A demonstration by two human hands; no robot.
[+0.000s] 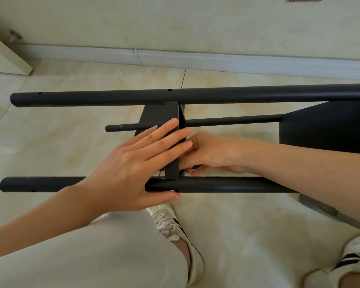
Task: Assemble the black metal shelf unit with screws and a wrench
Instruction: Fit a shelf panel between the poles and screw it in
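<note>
Your left hand (133, 163) lies flat, fingers straight, pressing the black shelf panel (171, 140) between the two frame tubes (216, 95) on the floor. Your right hand (208, 152) curls fingers behind that panel. No readable writing.

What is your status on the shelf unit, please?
Left hand flat on middle shelf panel. Right hand curled under it, contents hidden. Near pole unobstructed; no wrench seen.

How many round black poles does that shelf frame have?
3 show: far pole, near pole under the left hand, thinner-looking lower pole. A fourth may be hidden.
</note>
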